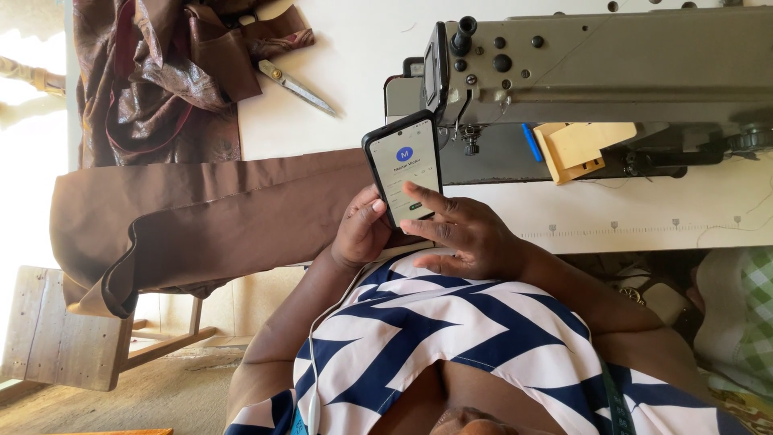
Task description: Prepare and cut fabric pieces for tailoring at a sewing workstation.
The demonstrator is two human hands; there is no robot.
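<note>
Beside smooth brown cloth (209, 213), left hand (362, 234) grips a glossy phone (403, 165); right hand's (463, 238) fingers spread open.

Left hand (362, 234) curled closed, right hand (463, 234) fingers extended.

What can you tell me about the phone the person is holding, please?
The phone is a slim dark slab with a black case and rounded corners. Its screen is lit, pale, with a round blue icon near one end and small text under it. It is held up off the table, in front of the sewing machine. The left hand grips its near end, thumb on the edge. The right hand reaches across, one fingertip touching the screen near a small dark button.
</note>
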